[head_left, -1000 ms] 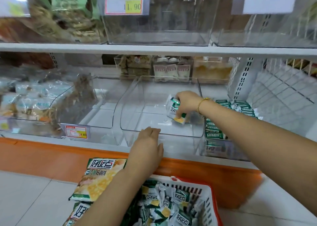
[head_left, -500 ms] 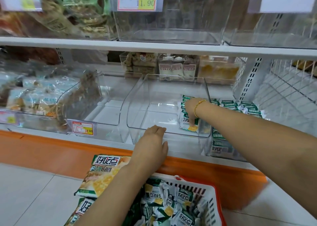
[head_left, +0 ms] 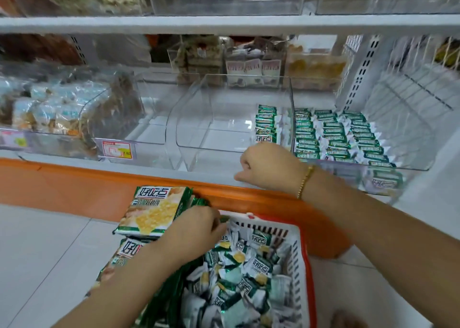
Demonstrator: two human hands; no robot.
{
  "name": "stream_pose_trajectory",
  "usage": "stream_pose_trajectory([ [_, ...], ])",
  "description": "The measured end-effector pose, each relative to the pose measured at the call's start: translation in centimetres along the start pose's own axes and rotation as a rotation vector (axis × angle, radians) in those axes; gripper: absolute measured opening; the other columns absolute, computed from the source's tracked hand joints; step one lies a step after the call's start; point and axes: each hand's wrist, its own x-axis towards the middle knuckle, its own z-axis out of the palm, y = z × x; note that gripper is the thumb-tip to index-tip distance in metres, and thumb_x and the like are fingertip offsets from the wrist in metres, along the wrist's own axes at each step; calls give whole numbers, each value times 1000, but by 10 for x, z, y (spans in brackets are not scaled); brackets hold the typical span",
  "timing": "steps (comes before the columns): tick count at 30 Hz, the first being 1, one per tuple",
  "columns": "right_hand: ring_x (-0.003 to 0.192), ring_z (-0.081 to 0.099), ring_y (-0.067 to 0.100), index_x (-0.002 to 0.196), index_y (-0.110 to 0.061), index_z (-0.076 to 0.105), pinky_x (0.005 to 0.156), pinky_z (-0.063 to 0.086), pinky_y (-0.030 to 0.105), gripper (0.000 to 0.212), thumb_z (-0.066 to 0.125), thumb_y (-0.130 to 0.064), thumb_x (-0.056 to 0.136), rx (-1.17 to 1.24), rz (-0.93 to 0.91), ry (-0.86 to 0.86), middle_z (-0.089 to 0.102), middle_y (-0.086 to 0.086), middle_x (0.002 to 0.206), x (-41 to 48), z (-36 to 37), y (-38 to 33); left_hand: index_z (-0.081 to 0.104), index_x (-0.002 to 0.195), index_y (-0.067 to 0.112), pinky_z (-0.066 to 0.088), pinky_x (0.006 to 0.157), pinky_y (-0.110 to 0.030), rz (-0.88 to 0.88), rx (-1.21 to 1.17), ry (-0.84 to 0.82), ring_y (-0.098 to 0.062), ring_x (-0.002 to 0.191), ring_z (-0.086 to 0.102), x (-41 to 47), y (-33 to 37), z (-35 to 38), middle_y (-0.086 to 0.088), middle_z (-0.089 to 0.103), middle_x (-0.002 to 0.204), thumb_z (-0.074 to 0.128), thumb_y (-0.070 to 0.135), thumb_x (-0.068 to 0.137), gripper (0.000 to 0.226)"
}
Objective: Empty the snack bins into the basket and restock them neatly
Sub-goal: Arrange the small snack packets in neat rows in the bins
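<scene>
My left hand [head_left: 196,230] reaches into the white, red-rimmed basket [head_left: 300,260]. Its fingers curl over the small green-and-white snack packets [head_left: 239,278] at the far left corner, where a green packet edge shows at the fingertips. My right hand [head_left: 268,168] hovers in front of the shelf edge with curled fingers and nothing in it. Behind it the middle clear bin [head_left: 191,138] holds one neat row of packets [head_left: 266,126] along its right wall. The right bin [head_left: 408,153] is filled with tidy rows.
Two large snack bags [head_left: 154,210] lean at the basket's left side. An orange plinth [head_left: 74,188] runs under the shelf. A clear bin with a price tag [head_left: 117,149] and a bin of wrapped snacks [head_left: 49,113] stand on the left. An upper shelf [head_left: 224,23] overhangs.
My right hand let go of the packets in the middle bin and drew back to the shelf edge. My left hand dropped from the bin's front lip into the basket.
</scene>
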Motion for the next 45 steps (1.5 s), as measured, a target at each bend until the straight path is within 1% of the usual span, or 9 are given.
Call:
stream_pose_trajectory([
  [4,66,50,21,76,-8,59,57,40,32,31,60,-35,90,59,-44,-323,51,3,69,-30,72,-13,54,84,11,37,64,-28,-12,18,-339,-23,75,57,-40,-3,46,-6,57,79,45,24,96,19],
  [7,97,63,34,112,4,63,78,52,39,42,66,-32,89,230,-23,-577,66,20,105,-48,137,-19,60,99,3,38,79,-29,-52,-12,-538,-23,76,55,-69,-7,73,-16,62,92,44,20,97,23],
  [11,120,52,30,146,-12,35,99,46,38,73,71,-33,85,407,33,-692,45,12,142,-72,209,-38,62,102,11,40,73,-24,-109,-102,-665,-24,95,59,-98,-17,90,-13,65,111,49,23,94,19],
  [17,143,25,27,154,-18,13,114,27,36,96,76,-25,82,538,70,-722,17,6,159,-77,246,-68,67,82,-1,48,69,-35,-110,-138,-734,-33,79,62,-118,-34,94,-21,66,84,47,28,75,35],
  [24,136,34,27,149,-11,25,107,33,32,91,79,-28,77,489,131,-730,27,8,153,-72,243,-72,63,87,-1,41,63,-31,-217,-171,-660,-19,71,47,-131,-41,103,-22,65,95,46,15,86,24],
  [32,90,58,20,99,-3,64,73,50,26,45,82,-36,73,381,243,-751,62,5,93,-66,252,-81,62,93,-7,40,66,-35,-256,-153,-658,-20,76,46,-132,-39,105,-27,62,102,41,15,91,30],
  [37,111,59,23,122,-4,60,95,50,32,58,81,-30,75,392,281,-736,62,8,123,-67,260,-85,65,104,4,52,86,-36,-217,-157,-628,-21,90,54,-132,-41,104,-12,61,105,47,20,92,27],
  [40,108,60,23,123,-1,59,92,51,32,59,81,-28,76,435,258,-758,62,8,119,-66,263,-82,63,118,12,48,92,-30,-190,-164,-620,-19,111,56,-133,-45,102,-5,58,122,58,24,90,30],
  [45,110,59,25,129,2,54,89,52,32,71,79,-39,76,496,262,-844,60,12,126,-67,259,-76,63,118,12,48,95,-32,-218,-190,-619,-17,112,56,-134,-44,100,-4,59,123,63,24,88,32],
])
